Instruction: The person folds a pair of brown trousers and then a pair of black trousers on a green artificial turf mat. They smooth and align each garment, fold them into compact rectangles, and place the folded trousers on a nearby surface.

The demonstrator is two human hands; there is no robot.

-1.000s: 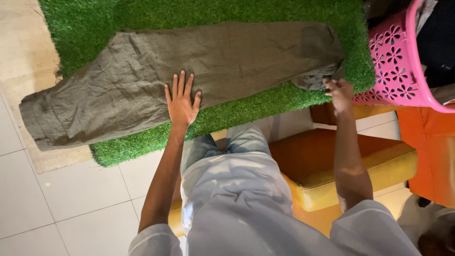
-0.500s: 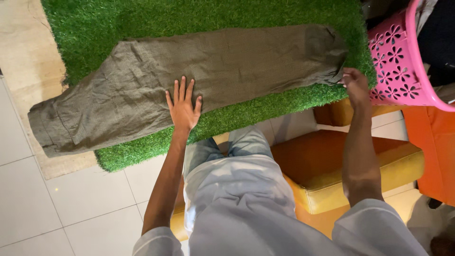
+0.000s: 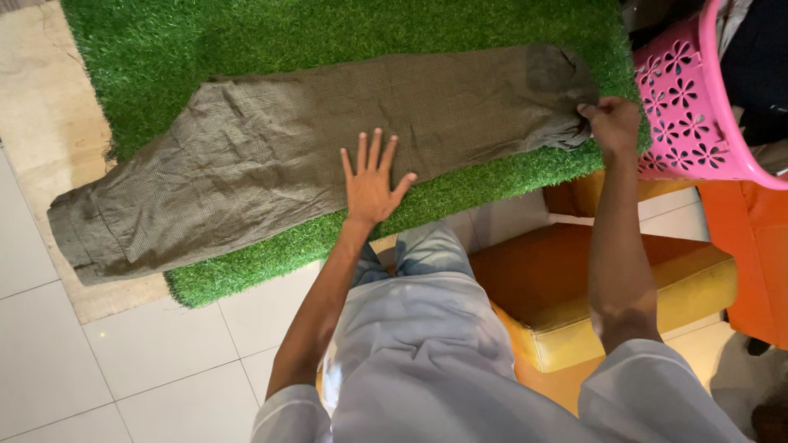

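Left hand (image 3: 372,182), flat and spread, has slid right along the trousers (image 3: 312,148); right hand (image 3: 611,123) still pinches their end.

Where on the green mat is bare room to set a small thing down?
Free: the strip of green mat above the brown trousers, and the near edge left of the left hand. Crowded: the right end, where the right hand grips the trousers beside the pink basket.

The left hand (image 3: 371,187) slid rightward along the trousers (image 3: 312,148).
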